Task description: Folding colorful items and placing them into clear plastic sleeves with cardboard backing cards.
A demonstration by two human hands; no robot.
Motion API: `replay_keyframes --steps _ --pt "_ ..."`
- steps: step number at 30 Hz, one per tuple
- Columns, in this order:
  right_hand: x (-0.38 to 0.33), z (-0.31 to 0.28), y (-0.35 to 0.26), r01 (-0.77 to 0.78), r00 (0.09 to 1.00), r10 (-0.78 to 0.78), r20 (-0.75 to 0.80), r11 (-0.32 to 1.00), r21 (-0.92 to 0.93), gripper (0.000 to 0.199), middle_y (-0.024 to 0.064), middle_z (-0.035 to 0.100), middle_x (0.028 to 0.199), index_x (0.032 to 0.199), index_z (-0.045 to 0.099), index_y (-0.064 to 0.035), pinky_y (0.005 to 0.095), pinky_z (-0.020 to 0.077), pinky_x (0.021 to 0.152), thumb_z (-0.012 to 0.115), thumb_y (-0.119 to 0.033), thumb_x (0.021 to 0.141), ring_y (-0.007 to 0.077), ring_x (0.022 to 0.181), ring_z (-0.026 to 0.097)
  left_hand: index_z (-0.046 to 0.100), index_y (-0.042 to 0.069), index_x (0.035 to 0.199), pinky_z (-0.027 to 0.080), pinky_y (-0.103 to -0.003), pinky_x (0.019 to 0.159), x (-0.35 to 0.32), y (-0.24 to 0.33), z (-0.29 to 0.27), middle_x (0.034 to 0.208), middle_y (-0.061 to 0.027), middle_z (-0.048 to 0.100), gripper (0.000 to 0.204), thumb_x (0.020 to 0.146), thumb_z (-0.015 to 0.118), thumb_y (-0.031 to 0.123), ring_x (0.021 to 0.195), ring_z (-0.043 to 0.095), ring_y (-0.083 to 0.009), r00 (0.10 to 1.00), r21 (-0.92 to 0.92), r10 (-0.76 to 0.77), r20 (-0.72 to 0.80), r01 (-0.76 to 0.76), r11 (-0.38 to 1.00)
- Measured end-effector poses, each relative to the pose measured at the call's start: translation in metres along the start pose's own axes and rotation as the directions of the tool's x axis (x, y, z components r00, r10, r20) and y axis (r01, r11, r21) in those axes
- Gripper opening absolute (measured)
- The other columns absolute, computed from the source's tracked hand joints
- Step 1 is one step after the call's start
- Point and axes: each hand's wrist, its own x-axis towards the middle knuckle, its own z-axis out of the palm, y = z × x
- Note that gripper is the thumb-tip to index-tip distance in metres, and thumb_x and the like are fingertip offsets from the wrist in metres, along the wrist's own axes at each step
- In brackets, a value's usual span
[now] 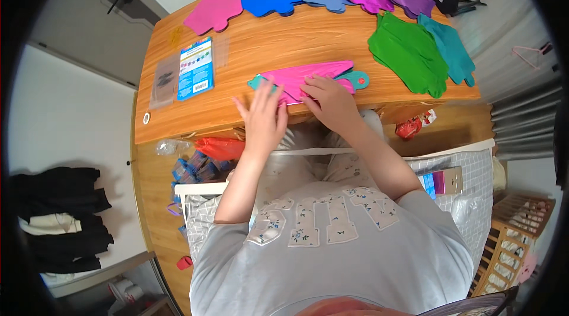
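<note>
Mid-flattening, I judge: at centre frame on the worktop [284, 37], right hand [329, 98] presses fingers spread on the pink foil balloon [311, 76], left hand [264, 116] open-fingered, empty at its lower-left edge; next calls for even smoothing strokes.

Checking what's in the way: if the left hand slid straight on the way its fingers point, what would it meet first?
The left hand points up and away across the table. Just past its fingertips lies the teal tip of the folded foil balloon stack, probably first; beyond that is bare wooden table.
</note>
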Motion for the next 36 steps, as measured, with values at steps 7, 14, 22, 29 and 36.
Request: replay_keyframes --steps 7,14,22,29,36 --pt "0.009 -0.003 -0.008 0.011 0.999 -0.01 0.04 1.0 -0.022 0.024 0.0115 0.068 0.118 0.105 0.074 -0.0076 0.0434 0.0512 0.097 0.074 -0.016 0.083 0.0315 0.114 0.063 0.066 0.015 0.128 0.015 -0.063 0.117 -0.027 0.001 0.004 0.13 -0.0031 0.065 0.037 0.091 0.067 0.015 0.13 0.055 -0.0221 0.997 -0.057 0.073 0.017 -0.072 0.996" --pt "0.018 -0.006 -0.006 0.219 0.975 -0.212 0.063 0.965 -0.143 0.016 0.0085 0.068 0.119 0.098 0.075 -0.0112 0.0519 0.0446 0.104 0.072 -0.014 0.082 0.0292 0.108 0.065 0.065 0.015 0.13 0.018 -0.064 0.116 -0.031 -0.004 0.009 0.133 -0.0032 0.063 0.04 0.09 0.067 0.015 0.131 0.055 -0.0225 0.997 -0.052 0.083 0.007 -0.083 0.995" --pt "0.019 0.001 -0.008 0.14 0.985 -0.138 0.1 0.99 -0.009 0.015 0.006 0.072 0.102 0.094 0.074 -0.0066 0.0433 0.0505 0.095 0.075 -0.014 0.08 0.026 0.1 0.066 0.065 0.015 0.13 0.022 -0.064 0.115 -0.032 -0.007 0.015 0.132 -0.0042 0.063 0.041 0.089 0.067 0.013 0.129 0.056 -0.0243 0.995 -0.075 0.097 -0.03 -0.099 0.992" --pt "0.02 0.001 -0.005 0.181 0.979 -0.178 0.101 0.983 -0.018 0.013 0.0062 0.072 0.099 0.09 0.073 -0.005 0.0394 0.0531 0.085 0.075 -0.013 0.079 0.026 0.096 0.067 0.064 0.014 0.13 0.031 -0.053 0.113 -0.031 -0.01 0.015 0.132 -0.0051 0.063 0.043 0.087 0.066 0.011 0.129 0.056 -0.025 0.992 -0.108 0.113 -0.049 -0.118 0.987" --pt "0.017 -0.001 -0.003 0.201 0.977 -0.199 0.083 0.98 -0.016 0.012 0.0063 0.072 0.099 0.088 0.073 -0.0056 0.0397 0.0534 0.084 0.076 -0.012 0.078 0.0267 0.096 0.067 0.065 0.014 0.129 0.036 -0.047 0.109 -0.031 -0.012 0.014 0.132 -0.0038 0.063 0.041 0.088 0.066 0.016 0.13 0.054 -0.0195 0.99 -0.059 0.136 -0.047 -0.139 0.989"
